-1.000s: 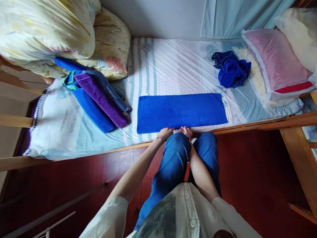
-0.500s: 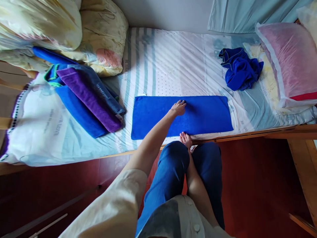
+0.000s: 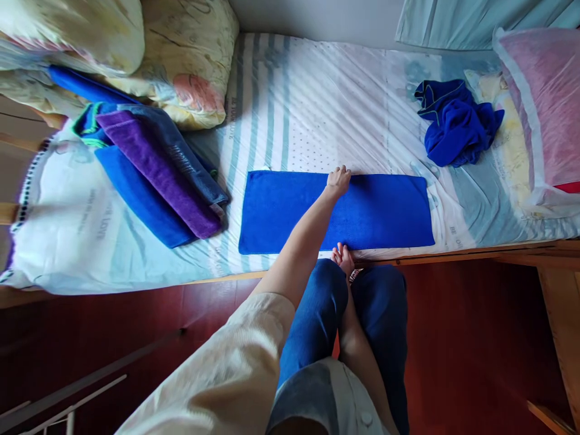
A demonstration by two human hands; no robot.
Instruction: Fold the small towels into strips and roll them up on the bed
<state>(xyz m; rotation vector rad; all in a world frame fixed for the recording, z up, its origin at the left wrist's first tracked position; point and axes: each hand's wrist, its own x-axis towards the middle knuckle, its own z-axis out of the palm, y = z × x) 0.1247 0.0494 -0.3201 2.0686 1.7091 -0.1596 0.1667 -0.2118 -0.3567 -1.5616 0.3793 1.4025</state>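
Observation:
A bright blue towel (image 3: 380, 211), folded into a long flat strip, lies on the bed near its front edge. My left hand (image 3: 338, 180) reaches across it, and its curled fingers rest on the far edge at about the middle. My right hand (image 3: 344, 257) sits at the near edge of the towel, fingers pressed together on the hem, partly hidden behind my knee. Whether either hand pinches the cloth or only presses on it I cannot make out.
A stack of folded cloths, blue (image 3: 136, 196), purple (image 3: 154, 163) and denim (image 3: 190, 166), lies to the left. A crumpled blue cloth (image 3: 457, 124) lies at the right by a pink pillow (image 3: 544, 103). Floral pillows (image 3: 190, 54) sit back left. The wooden bed rail (image 3: 475, 257) runs along the front.
My left hand left the near edge and slid across the towel to its far edge. My right hand stayed at the near edge. The view shifted slightly.

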